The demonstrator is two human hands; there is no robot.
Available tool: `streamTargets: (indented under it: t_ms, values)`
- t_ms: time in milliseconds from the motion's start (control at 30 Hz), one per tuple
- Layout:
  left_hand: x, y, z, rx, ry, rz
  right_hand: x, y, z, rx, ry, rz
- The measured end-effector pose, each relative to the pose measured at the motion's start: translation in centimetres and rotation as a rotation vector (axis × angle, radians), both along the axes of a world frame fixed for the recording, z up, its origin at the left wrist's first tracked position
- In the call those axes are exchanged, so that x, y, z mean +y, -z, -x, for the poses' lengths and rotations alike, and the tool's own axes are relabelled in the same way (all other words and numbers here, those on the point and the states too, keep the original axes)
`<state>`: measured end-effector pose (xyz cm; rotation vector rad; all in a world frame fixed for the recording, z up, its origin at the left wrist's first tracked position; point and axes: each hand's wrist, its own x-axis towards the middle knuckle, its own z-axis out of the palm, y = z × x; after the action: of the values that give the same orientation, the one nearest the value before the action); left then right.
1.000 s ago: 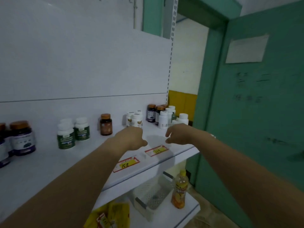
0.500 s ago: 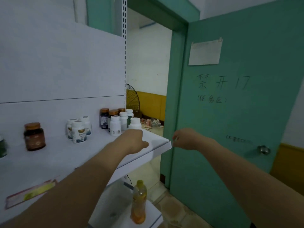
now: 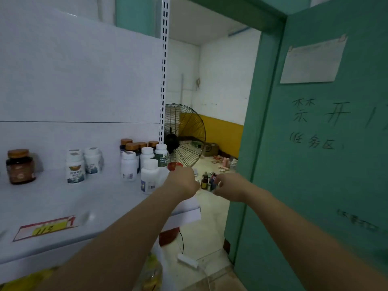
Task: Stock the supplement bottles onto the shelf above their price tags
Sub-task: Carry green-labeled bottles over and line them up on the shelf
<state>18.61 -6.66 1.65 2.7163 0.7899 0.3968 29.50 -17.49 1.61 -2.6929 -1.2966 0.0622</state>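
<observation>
A white shelf (image 3: 63,204) carries supplement bottles. An amber bottle with a brown cap (image 3: 20,166) stands at the left, and two white bottles (image 3: 75,168) stand mid-shelf. A cluster of white and brown-capped bottles (image 3: 144,158) fills the right end. A red and yellow price tag (image 3: 45,227) lies on the front lip. My left hand (image 3: 182,183) is a closed fist at the shelf's right corner, beside the nearest white bottle (image 3: 149,177). My right hand (image 3: 228,185) hovers past the shelf's end with its fingers pinched together; nothing is clearly in it.
A slotted metal upright (image 3: 164,70) ends the shelf. Behind it stands a black cage fan (image 3: 185,135), with small items on the floor (image 3: 206,179) of the back room. A green door (image 3: 325,164) with a taped paper is close on the right. A yellow drink bottle (image 3: 151,274) sits below.
The view has swung right along the shelf. Both hands have travelled from the price tags to the shelf's right end and stay closed.
</observation>
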Motion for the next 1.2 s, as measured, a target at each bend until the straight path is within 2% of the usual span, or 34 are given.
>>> streamTargets:
  t_ms: [300, 500, 633, 767, 867, 1033, 1200]
  values:
    - [4.8, 0.8, -7.2, -0.073, -0.201, -0.052, 8.0, 0.5, -5.9, 0.042, -0.137, -0.069]
    - [8.3, 0.8, -9.0, -0.085, -0.601, -0.037, 14.8, 0.6, -7.9, 0.03, -0.299, -0.118]
    - [9.9, 1.3, -10.2, -0.015, -0.765, -0.105, 18.2, 0.9, -9.3, 0.065, -0.424, -0.131]
    - [11.1, 1.1, -11.4, -0.109, -1.073, 0.072, 20.1, 1.1, -10.4, 0.204, -0.621, -0.22]
    - [11.8, 1.5, -11.9, -0.2, -1.211, 0.115, 21.9, 1.4, -11.3, 0.353, -0.738, -0.314]
    - [12.4, 2.6, -12.6, -0.175, -1.309, 0.09, 24.4, 2.6, -11.8, 0.532, -0.751, -0.353]
    - [12.9, 3.3, -12.9, -0.431, -1.327, 0.106, 25.6, 3.7, -12.1, 0.685, -0.736, -0.417]
